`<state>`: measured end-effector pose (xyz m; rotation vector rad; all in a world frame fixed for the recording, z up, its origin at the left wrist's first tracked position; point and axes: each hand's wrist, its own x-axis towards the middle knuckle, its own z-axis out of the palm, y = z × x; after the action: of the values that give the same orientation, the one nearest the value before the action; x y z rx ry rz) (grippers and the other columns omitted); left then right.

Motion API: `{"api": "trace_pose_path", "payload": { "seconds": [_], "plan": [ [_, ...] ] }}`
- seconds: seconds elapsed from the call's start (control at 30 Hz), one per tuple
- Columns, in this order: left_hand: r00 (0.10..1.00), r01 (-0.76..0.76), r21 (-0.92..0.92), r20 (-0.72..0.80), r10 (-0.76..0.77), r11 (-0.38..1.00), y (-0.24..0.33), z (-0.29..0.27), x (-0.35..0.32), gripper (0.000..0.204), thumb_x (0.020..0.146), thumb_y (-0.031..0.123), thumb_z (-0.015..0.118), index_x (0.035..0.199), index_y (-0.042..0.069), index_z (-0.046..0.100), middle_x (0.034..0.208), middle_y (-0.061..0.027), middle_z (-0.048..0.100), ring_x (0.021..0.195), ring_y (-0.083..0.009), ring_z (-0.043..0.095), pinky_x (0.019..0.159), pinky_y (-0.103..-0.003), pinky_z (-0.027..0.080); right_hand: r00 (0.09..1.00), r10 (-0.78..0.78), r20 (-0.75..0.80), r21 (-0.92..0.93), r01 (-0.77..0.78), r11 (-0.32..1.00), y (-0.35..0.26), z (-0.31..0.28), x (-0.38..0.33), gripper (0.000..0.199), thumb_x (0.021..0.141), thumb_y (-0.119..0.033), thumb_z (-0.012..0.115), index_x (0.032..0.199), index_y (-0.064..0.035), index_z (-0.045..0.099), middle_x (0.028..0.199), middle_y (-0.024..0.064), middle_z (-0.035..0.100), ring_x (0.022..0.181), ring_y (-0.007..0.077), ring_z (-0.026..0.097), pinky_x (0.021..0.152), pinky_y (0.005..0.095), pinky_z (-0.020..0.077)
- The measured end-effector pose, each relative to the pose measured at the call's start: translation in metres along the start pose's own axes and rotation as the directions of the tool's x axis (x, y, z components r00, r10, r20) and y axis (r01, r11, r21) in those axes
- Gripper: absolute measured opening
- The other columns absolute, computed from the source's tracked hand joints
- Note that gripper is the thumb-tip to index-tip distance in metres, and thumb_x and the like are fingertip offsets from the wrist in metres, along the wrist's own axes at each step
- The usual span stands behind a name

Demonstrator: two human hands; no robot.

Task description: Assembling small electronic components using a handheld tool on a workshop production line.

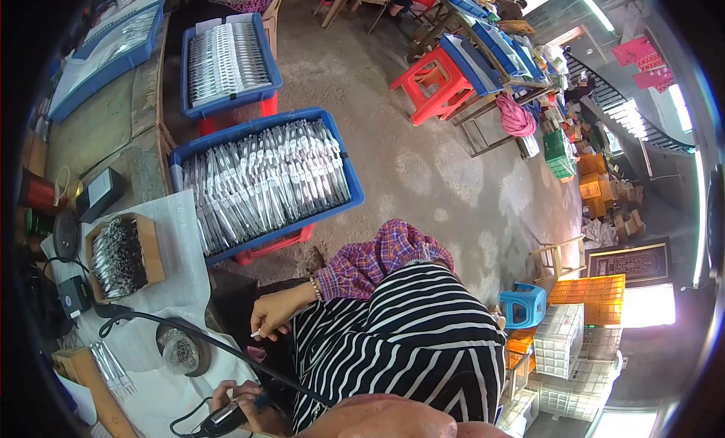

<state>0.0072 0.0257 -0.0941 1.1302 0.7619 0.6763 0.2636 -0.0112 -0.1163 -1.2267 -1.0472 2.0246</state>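
Observation:
My right hand, with a beaded bracelet at the wrist and a plaid sleeve, is in front of the striped apron. Its fingers pinch a small white-tipped piece whose kind I cannot make out. Lower down, at the table's edge, my left hand is closed around a black and silver hand tool with a thin black cord. On the white sheet near it sits a dark round container with a clear, shiny filling. Several silver forks lie farther left.
An open cardboard box holds silver and black pieces. A black flexible arm crosses above the table. Blue crates of plastic-sleeved silver utensils stand on red stools beyond. Orange and white crates are stacked right, near a blue stool.

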Motion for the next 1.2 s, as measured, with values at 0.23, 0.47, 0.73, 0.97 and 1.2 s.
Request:
{"api": "trace_pose_path", "payload": {
  "seconds": [0.23,0.47,0.73,0.97,1.2],
  "plan": [
    [1.000,0.029,0.025,0.009,-0.029,0.999,0.003,0.000,0.001,0.086,0.075,0.026,0.074,0.135,0.002,0.018,0.114,-0.0108,0.045,0.083,-0.0213,0.052,0.072,-0.030,0.046,1.000,-0.001,-0.001,0.006,0.001,1.000,0.003,0.002,0.002,0.024,0.080,-0.014,0.056,0.097,0.0010,0.064,0.069,0.0071,0.064,0.052,0.0127,0.059,0.046,0.0248,0.0469],
    [0.999,0.048,0.041,-0.002,-0.048,0.998,0.007,0.002,0.000,0.088,0.075,0.026,0.074,0.137,0.003,0.016,0.115,-0.0104,0.045,0.084,-0.0215,0.053,0.073,-0.030,0.046,1.000,0.007,0.000,-0.004,-0.007,1.000,0.006,0.001,0.002,0.025,0.080,-0.015,0.056,0.098,0.0006,0.064,0.069,0.0069,0.064,0.051,0.0125,0.059,0.046,0.0245,0.0467],
    [0.998,0.068,0.058,-0.016,-0.067,0.996,0.013,0.006,-0.001,0.091,0.075,0.027,0.074,0.139,0.003,0.015,0.116,-0.0100,0.044,0.085,-0.0217,0.053,0.074,-0.030,0.046,1.000,0.002,0.008,0.001,-0.002,1.000,0.010,0.002,0.005,0.025,0.080,-0.015,0.056,0.099,0.0004,0.064,0.069,0.0069,0.065,0.051,0.0127,0.059,0.045,0.0247,0.0472],
    [0.995,0.093,0.074,-0.038,-0.090,0.993,0.016,0.008,-0.004,0.093,0.075,0.027,0.074,0.141,0.003,0.013,0.117,-0.0097,0.044,0.086,-0.0219,0.054,0.075,-0.030,0.046,1.000,0.005,0.017,-0.010,-0.005,1.000,0.009,0.004,0.003,0.025,0.080,-0.014,0.056,0.099,0.0008,0.063,0.069,0.0068,0.064,0.051,0.0124,0.059,0.045,0.0246,0.0470],
    [0.988,0.100,0.080,-0.126,-0.089,0.992,0.038,0.022,-0.018,0.095,0.075,0.027,0.074,0.142,0.003,0.012,0.118,-0.0093,0.043,0.087,-0.0221,0.054,0.076,-0.030,0.046,0.998,0.038,0.045,-0.015,-0.037,0.999,-0.001,0.010,0.001,0.025,0.082,-0.015,0.055,0.099,0.0009,0.063,0.068,0.0051,0.064,0.051,0.0097,0.057,0.046,0.0228,0.0465]
  ]
}}
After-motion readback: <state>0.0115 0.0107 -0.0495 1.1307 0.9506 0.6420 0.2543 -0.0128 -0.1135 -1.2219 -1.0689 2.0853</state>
